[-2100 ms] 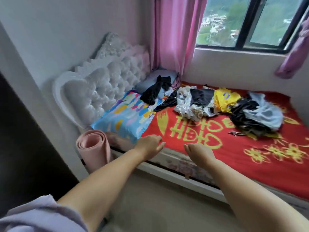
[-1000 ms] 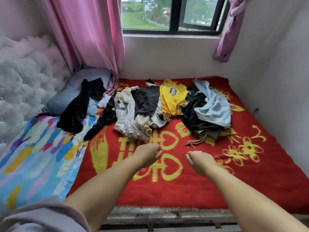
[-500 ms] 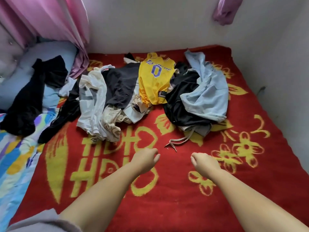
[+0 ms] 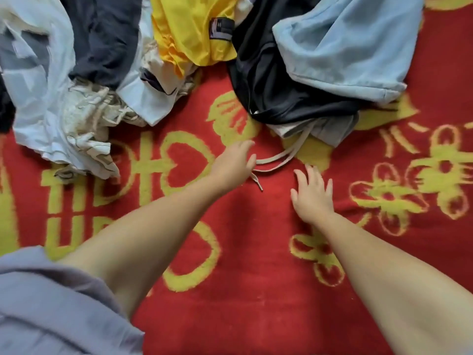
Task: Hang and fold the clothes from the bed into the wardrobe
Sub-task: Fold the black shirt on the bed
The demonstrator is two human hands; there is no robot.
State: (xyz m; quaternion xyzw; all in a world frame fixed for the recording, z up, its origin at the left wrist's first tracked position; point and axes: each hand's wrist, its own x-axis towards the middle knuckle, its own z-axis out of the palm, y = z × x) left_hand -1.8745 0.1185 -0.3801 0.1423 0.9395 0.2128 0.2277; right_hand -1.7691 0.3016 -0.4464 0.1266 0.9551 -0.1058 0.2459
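Two bare forearms enter from the lower edge, one from 7 o'clock and one from 5 o'clock. The left arm carries a loose, short lavender-grey sleeve [image 4: 58, 303] of soft, creased fabric, ending above the elbow. The right arm shows no sleeve within view. The left hand [image 4: 234, 163] and right hand [image 4: 311, 194] are bare: no rings, watch, gloves or bracelets are visible on either wrist.

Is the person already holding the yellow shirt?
No, the yellow shirt lies untouched in the pile, while the left hand and right hand reach open over the red blanket.
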